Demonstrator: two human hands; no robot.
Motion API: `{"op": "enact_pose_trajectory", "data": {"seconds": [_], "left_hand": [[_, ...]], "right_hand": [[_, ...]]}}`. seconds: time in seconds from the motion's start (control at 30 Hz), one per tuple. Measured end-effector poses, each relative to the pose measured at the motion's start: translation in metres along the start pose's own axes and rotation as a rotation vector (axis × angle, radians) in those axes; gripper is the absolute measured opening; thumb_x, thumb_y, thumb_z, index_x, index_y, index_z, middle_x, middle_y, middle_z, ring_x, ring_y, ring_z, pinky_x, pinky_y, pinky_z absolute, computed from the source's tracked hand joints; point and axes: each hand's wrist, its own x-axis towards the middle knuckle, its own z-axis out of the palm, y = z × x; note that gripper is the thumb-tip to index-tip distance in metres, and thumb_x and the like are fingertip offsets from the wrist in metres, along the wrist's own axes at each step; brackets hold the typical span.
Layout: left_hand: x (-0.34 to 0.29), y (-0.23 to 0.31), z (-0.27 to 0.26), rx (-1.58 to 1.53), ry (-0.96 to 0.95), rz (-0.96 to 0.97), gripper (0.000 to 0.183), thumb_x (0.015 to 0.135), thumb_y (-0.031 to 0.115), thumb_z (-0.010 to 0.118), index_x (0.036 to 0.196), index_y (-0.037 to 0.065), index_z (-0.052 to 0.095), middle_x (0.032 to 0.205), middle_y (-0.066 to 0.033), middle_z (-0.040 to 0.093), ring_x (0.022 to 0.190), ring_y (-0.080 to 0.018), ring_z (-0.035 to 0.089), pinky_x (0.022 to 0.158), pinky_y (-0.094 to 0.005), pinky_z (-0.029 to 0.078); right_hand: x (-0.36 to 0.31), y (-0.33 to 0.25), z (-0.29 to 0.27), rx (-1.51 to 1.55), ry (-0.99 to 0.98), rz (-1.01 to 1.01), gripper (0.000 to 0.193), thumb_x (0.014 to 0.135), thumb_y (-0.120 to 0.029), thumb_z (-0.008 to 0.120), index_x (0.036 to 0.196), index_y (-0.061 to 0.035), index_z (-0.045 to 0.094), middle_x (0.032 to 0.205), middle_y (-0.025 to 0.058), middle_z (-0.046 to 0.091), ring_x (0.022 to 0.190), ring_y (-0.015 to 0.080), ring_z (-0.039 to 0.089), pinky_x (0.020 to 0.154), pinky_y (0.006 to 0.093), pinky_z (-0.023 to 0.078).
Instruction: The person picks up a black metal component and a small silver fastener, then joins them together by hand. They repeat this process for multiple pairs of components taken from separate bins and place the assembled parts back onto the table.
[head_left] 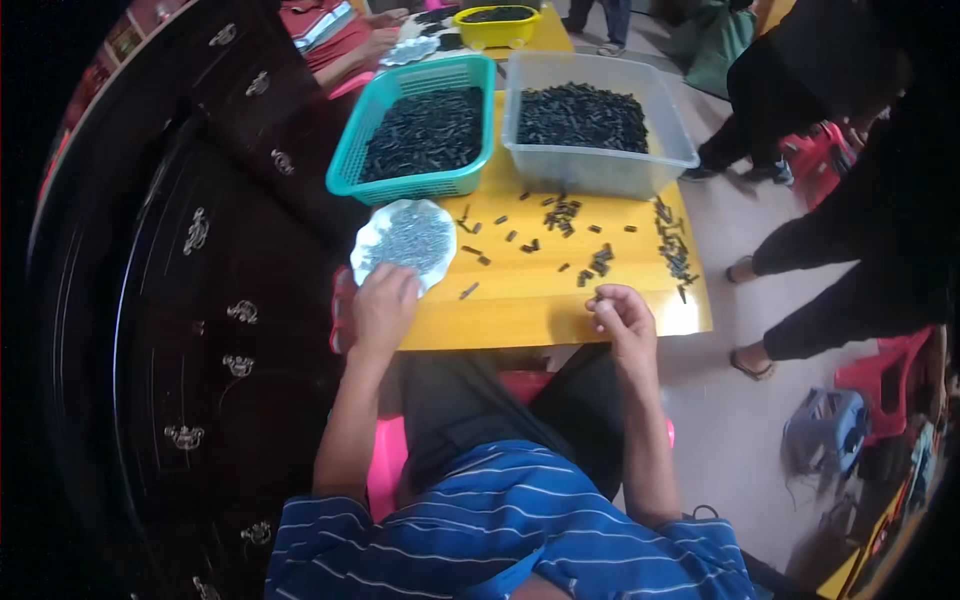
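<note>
My left hand (386, 300) reaches over the near rim of a white scalloped plate (362, 240) filled with small silvery metal pieces (412, 238). Its fingertips are drawn together at the pieces, and what they grip is too small to make out. Above the table's near right part, my right hand (625, 315) is closed in a pinch, with what looks like a small black part (597, 298) between thumb and fingers. Just beyond it lie loose short black parts (600, 262), some in little clusters, others single. More black parts (673, 245) form a strip along the right edge.
A green basket (340, 170) and a clear plastic bin (600, 170), both heaped with black parts, stand across the yellow table (500, 320). Dark drawers (200, 330) line the left. Other people sit beyond and stand at right, near a blue-grey stool (825, 430).
</note>
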Motion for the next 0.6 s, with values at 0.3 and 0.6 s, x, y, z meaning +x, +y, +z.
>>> {"op": "enact_pose_trajectory", "data": {"seconds": [0.3,0.6], "left_hand": [[-0.010,-0.002,-0.012,0.068,-0.010,0.025,0.023,0.073,0.013,0.078,0.093,0.003,0.071,0.094,-0.0121,0.064,0.090,-0.0330,0.061,0.079,-0.0423,0.050],[-0.011,0.003,-0.006,0.180,-0.035,0.061,0.026,0.070,0.013,0.079,0.093,0.003,0.072,0.091,-0.0128,0.061,0.091,-0.0342,0.059,0.078,-0.0443,0.049]], "right_hand": [[-0.003,0.000,0.010,0.019,-0.026,0.020,0.021,0.096,-0.008,0.063,0.115,-0.0016,0.060,0.096,0.0050,0.068,0.080,0.0075,0.059,0.074,0.0228,0.049],[0.001,0.006,0.007,0.036,-0.021,0.027,0.018,0.096,-0.008,0.062,0.114,-0.0042,0.061,0.095,0.0030,0.069,0.085,0.0072,0.061,0.074,0.0219,0.048]]}}
